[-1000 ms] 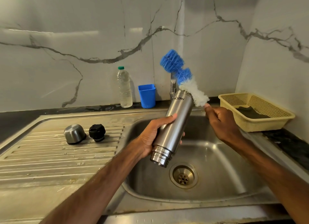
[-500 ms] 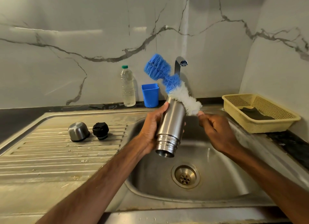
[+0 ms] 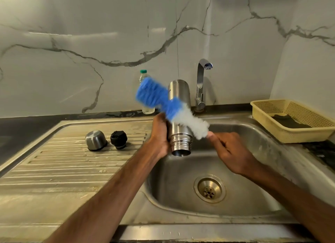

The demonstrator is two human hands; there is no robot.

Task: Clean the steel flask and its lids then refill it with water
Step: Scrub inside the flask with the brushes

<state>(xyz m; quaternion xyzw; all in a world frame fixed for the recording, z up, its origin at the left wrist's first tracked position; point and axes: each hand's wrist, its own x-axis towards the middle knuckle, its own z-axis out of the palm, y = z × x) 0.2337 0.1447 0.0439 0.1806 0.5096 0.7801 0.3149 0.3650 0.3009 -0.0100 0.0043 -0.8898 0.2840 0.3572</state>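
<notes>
One steel flask (image 3: 178,90), mouth down, gripped by curled fingers of left hand (image 3: 159,134). Right hand (image 3: 230,150) fingers pinched one bottle brush (image 3: 154,96). Two lids on drainboard (image 3: 63,166): steel cap (image 3: 95,140), black stopper (image 3: 118,139). One yellow basket (image 3: 290,135) held dark cloth (image 3: 288,120).

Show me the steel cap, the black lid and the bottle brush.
steel cap (image 3: 96,140), head view, its domed side.
black lid (image 3: 118,139), head view, its top.
bottle brush (image 3: 154,96), head view, its blue bristles.

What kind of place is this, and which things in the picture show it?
Most likely a home kitchen, at the washing-up spot: a steel sink with a ribbed draining board, a tap behind it, and a marble-look wall.
</notes>
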